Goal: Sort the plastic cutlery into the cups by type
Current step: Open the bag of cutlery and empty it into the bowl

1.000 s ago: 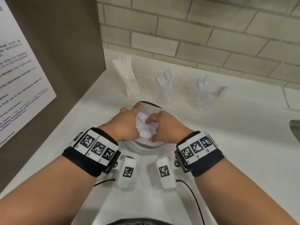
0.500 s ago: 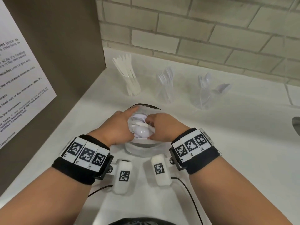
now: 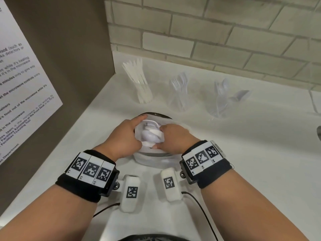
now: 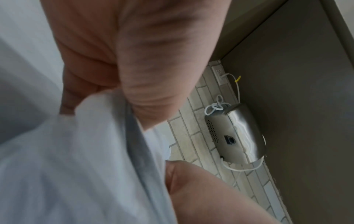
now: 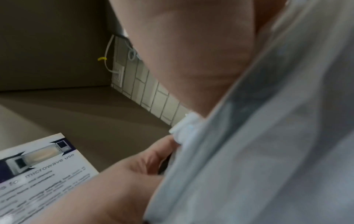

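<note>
Left hand [image 3: 121, 136] and right hand [image 3: 175, 138], grips curled, pinch a white plastic spoon bundle [image 3: 151, 134] over the bowl [image 3: 152, 158]; three cutlery cups [image 3: 178, 100] stand beyond them.

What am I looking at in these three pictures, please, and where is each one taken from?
No machine here: a person sorts plastic cutlery with bare hands. The big picture comes from a head-worn camera; the two close, blurry ones come from cameras strapped to the wrists, beside the black bands with square markers. On the white counter stand three clear cups: a cup of knives, a cup of forks and a cup of spoons. Nearer sits a bowl of mixed cutlery. The left hand and right hand both reach into it, fingers curled on white pieces, including a spoon; exactly which hand holds which piece is unclear.
</note>
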`<state>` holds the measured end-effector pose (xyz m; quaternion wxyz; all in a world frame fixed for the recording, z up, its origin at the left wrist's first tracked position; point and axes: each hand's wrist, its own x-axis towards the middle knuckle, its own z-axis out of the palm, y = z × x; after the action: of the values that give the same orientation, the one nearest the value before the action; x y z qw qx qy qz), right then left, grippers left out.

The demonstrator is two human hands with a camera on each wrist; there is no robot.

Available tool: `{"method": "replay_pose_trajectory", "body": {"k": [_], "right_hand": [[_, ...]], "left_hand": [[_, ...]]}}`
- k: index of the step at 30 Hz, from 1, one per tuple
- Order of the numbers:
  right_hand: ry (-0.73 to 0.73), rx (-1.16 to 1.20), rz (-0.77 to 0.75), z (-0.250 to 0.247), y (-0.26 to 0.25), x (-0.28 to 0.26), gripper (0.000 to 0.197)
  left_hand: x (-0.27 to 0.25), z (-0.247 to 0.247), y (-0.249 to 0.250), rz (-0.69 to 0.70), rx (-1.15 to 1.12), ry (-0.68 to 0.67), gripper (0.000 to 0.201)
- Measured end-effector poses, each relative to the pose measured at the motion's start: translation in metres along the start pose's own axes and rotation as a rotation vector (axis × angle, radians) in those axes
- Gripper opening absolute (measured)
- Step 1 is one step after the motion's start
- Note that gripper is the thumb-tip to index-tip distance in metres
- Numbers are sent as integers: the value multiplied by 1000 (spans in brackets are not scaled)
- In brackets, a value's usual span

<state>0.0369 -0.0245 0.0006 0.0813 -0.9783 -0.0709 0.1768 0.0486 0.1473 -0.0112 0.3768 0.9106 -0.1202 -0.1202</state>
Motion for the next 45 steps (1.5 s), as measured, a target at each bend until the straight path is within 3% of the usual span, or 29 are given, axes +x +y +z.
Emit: {"method": "replay_pose_trajectory", "body": {"k": [7,12,15,18,24,27,29,33,37,39,42,45], "right_hand": [[27,73,-29,-15,11,-5,41],[-34,-18,-111,-14,1,-8,48],[-50,-62,-63,-19,4,-8,39],[-4,36,-55,-24,14,-13,28],[46,146,-58,-23,28,-24,30],[0,112,-91,-18,28,-26,36],[8,83,-95,-17,29,-26,26],[110,334,-48,-26,42,-31,16],[135,552,-42,-28,44,-34,14],[102,467,-86,-29,41,-31,17],[30,138,-149,-23,31,-22,38],[47,62,-146,-15,24,-14,37]], "left_hand": [[1,-1,-3,-53,-3,-1,79],[-8,10,13,-40,-20,4,83],[-9,15,18,-64,-21,-13,88],[-5,10,18,-52,5,-25,85],[-2,11,31,-23,29,-19,87],[0,17,36,-14,35,-26,91],[0,16,36,-9,44,-40,89],[2,10,30,-64,58,-13,75],[2,14,31,-68,63,-11,76],[2,16,33,-55,57,8,77],[2,17,36,-48,34,51,79],[2,18,37,-35,50,43,80]]}}
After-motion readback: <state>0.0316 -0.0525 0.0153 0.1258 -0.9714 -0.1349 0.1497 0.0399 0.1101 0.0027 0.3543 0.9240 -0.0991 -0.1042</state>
